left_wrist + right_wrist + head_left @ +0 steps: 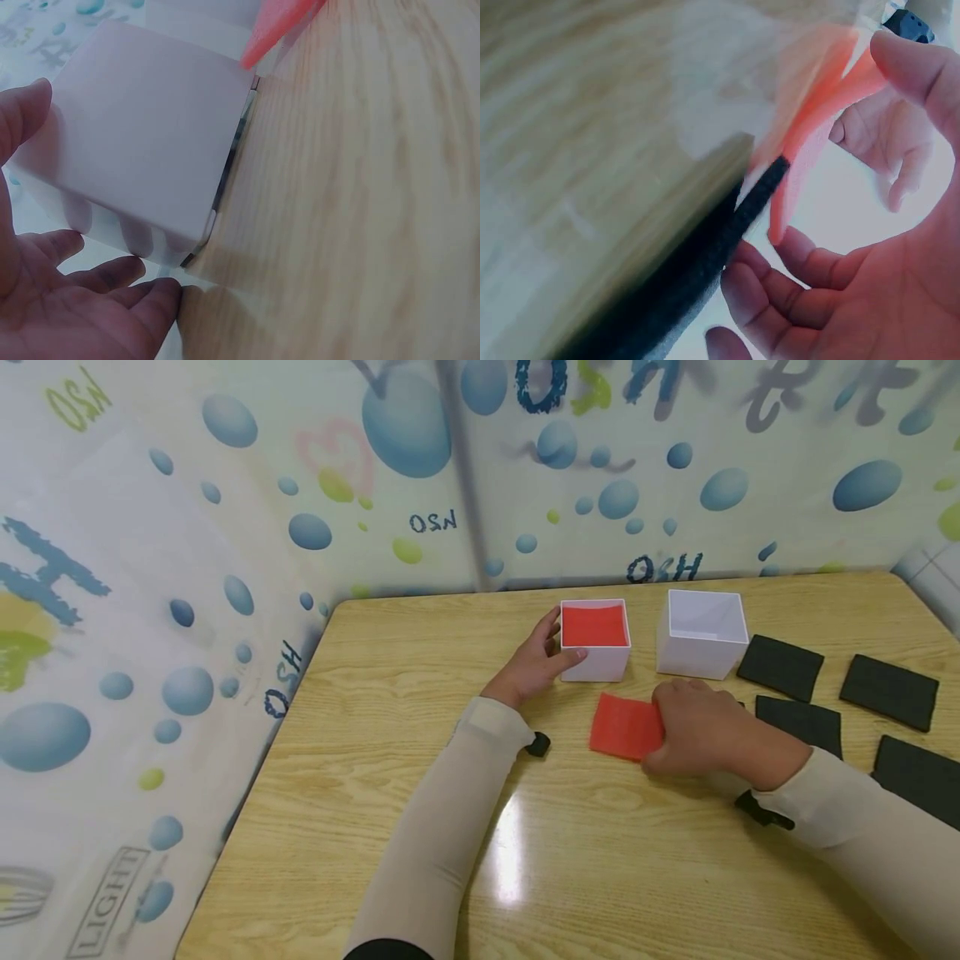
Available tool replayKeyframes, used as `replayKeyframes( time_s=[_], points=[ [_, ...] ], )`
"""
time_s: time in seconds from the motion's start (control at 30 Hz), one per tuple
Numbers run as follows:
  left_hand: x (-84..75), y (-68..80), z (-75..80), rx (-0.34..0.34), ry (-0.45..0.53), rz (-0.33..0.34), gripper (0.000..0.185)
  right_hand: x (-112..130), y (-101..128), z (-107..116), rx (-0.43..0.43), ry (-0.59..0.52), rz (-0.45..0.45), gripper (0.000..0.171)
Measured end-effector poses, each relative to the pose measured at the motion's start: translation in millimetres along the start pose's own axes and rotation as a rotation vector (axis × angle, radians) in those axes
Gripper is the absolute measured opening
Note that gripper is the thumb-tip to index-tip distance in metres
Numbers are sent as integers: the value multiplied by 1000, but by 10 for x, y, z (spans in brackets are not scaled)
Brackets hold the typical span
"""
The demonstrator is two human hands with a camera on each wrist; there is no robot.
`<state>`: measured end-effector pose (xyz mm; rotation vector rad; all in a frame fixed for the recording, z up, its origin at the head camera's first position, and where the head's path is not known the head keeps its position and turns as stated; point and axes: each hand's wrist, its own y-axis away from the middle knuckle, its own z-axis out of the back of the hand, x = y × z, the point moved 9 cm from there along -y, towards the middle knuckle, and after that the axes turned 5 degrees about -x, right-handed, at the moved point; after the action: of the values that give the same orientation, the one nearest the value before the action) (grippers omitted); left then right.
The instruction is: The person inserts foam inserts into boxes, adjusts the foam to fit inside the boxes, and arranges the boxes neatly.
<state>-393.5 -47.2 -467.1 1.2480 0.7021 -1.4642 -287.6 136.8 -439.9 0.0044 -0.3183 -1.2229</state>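
Note:
My left hand [531, 667] holds a white square box [597, 666] by its near left corner, thumb on the front face and fingers along the left side. A red square piece [593, 626] lies inside that box. In the left wrist view the fingertips meet the side of the box [142, 127]. My right hand [701, 729] grips a thin red square piece [626, 727] by its right side, between thumb and fingers. The right wrist view shows this red piece [810, 127] bent and tilted, with a black piece beside the fingertips.
A second white box [701, 652] stands to the right of the first. Several flat black rectangular pieces [780, 667] lie on the wooden table [337, 760] at the right, some near the right forearm. A patterned wall [487, 485] borders the table's back and left.

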Motion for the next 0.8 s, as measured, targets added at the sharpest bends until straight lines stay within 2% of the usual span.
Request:
replayKeyframes(
  time_s=[0.2,0.53,0.8],
  points=[
    [-3,9,1,-1,-4,11,94,-19,0,79,-4,-157,38,79],
    [-12,22,-3,0,2,9,95,-39,12,122,0,-282,51,75],
    [-8,12,4,2,-12,-5,95,-39,17,301,-55,-418,135,73]
  ],
)
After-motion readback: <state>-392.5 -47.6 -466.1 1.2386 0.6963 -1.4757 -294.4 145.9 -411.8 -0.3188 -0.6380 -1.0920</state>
